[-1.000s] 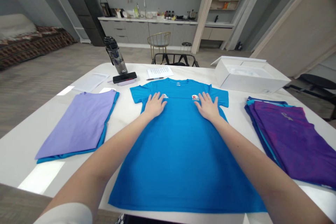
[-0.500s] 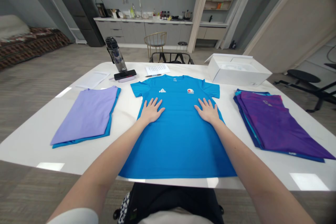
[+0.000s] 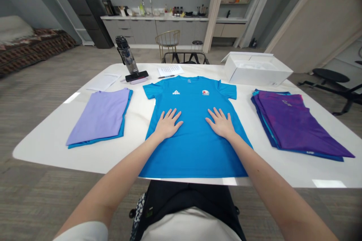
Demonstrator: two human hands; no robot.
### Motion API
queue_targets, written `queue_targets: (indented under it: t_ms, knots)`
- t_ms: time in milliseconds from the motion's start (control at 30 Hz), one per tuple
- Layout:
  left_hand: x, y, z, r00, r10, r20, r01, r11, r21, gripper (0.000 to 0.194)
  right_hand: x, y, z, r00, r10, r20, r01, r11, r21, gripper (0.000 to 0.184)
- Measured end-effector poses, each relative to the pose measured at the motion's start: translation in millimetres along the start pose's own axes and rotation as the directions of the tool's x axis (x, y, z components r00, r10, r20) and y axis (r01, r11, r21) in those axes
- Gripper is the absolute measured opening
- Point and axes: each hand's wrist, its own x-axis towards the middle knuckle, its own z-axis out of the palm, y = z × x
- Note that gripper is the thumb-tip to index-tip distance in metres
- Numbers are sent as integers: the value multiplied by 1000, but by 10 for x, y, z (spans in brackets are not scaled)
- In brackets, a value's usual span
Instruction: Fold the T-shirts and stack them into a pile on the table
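Head view: the person's left hand point(image 3: 168, 124) and right hand point(image 3: 221, 123) are pressing palm-down on the chest of a blue T-shirt point(image 3: 195, 150), fingers spread and neither hand clenched or pinching any cloth, so both are open and grasping nothing. The T-shirt is lying flat and face up at the centre of the frame, its hem at the near edge of a white table point(image 3: 51, 150), with a white logo point(image 3: 175, 92) and a red-star badge point(image 3: 205, 92) showing above the hands. The flat palms appear to be keeping the fabric smooth and in place against the tabletop. A folded lavender shirt point(image 3: 98, 116) is sitting to the left and a folded purple stack point(image 3: 296, 124) is sitting to the right, apparently set aside to leave the middle for the spread T-shirt. Toward the far edge, a water bottle point(image 3: 126, 54) is standing upper left of the shirt beside a phone point(image 3: 137, 75), a pen point(image 3: 166, 76) is lying on a printed sheet point(image 3: 170, 70), and an open white box point(image 3: 256, 69) is sitting upper right.
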Motion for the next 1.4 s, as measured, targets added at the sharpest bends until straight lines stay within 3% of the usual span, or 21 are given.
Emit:
queue_targets:
  t_ms: [100, 200, 433, 667, 933, 1233, 1333, 1400]
  knots:
    - [-196, -84, -38, 1000, -12, 1, 12, 1000, 10, 68, -133, 243, 2, 999, 46, -18, -46, 999, -10, 72]
    - [-371, -100, -44, 999, -34, -5, 34, 999, 23, 67, -299, 320, 2, 997, 69, -22, -70, 997, -17, 73]
    - [-669, 138, -38, 999, 19, 28, -19, 1000, -7, 70, -752, -20, -53, 993, -39, -114, 35, 999, -39, 67]
    - [-974, 328, -30, 999, 43, 14, -43, 999, 12, 69, -1139, -36, -11, 1000, -20, -12, 19, 999, -44, 71]
    - [-1129, 529, -34, 997, 69, 18, -69, 998, -1, 68, -1385, -62, -15, 1000, -5, 2, 5, 999, -44, 71]
    - [-1286, 520, -16, 999, 35, -4, -35, 999, 15, 68, -1773, 335, 105, 991, 130, -41, -133, 986, -105, 77]
    - [-1294, 549, -39, 999, 37, 1, -37, 999, 8, 69, -1814, 303, 71, 987, 155, -34, -158, 982, -99, 80]
    - [-1279, 579, -64, 998, 55, 0, -55, 998, 5, 69, -1794, 242, 37, 994, 104, -47, -107, 991, -81, 78]
